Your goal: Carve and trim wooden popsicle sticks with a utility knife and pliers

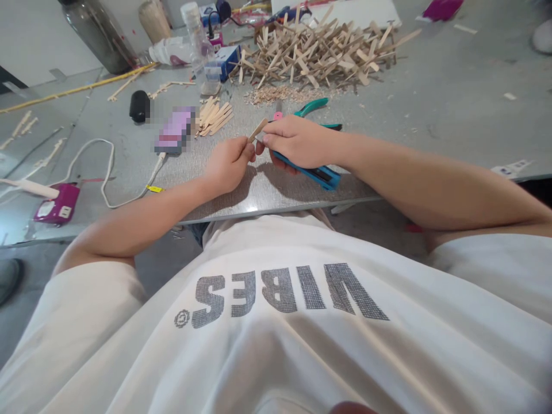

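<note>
Between the finger and thumb of my left hand (pixel 229 161) is a wooden stick (pixel 257 131), its rounded end pointing up and right. My right hand (pixel 302 141) is wrapped round a blue utility knife (pixel 321 175), whose blade end meets the stick. The hands nearly touch above the table's front edge. Just beyond my right hand lie green-handled pliers (pixel 313 107), partly hidden by it. A small bundle of sticks (pixel 213 117) rests beyond my left hand.
A large heap of wooden sticks (pixel 319 54) and shavings (pixel 280 95) are at the back. Towards the left are a phone (pixel 176 131) with a white cable (pixel 112 167), a black case (pixel 139 106), a purple device (pixel 57 205), bottles (pixel 97 34) and a yellow strip (pixel 77 87).
</note>
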Motion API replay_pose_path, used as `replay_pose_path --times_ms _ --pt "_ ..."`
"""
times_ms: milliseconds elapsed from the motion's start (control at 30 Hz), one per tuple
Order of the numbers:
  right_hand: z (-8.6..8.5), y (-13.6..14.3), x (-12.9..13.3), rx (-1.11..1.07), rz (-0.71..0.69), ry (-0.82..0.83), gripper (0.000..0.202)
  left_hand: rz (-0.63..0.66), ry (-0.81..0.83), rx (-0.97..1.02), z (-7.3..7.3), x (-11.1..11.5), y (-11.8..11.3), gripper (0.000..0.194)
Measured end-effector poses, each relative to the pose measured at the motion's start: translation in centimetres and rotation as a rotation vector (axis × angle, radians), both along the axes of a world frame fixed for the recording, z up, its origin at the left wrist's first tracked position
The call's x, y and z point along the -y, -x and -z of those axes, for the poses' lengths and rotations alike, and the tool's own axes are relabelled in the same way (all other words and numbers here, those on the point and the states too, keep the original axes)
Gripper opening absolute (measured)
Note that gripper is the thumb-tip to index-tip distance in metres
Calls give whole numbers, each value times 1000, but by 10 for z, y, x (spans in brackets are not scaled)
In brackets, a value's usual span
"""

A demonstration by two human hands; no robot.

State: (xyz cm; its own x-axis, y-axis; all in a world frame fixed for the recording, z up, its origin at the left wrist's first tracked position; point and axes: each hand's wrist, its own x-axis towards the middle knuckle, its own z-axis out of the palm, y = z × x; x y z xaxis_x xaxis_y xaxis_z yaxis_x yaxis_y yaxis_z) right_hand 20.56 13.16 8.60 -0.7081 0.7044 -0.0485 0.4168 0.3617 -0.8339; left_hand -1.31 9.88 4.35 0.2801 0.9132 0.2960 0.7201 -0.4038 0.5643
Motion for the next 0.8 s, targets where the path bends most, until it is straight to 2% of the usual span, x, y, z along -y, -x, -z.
replay_pose_path --times_ms 233,433,600,800 --pt "-14 6 14 109 96 21 31 -30 5 0 1 0 1 30" --pt "-6 2 5 93 72 17 32 67 74 109 -2 -2 -1 34" --pt "3 -1 -4 -25 9 32 27 98 114 235 -1 -5 -4 34" --pt "-5 1 3 -28 65 74 34 110 84 230 4 -7 0 34"
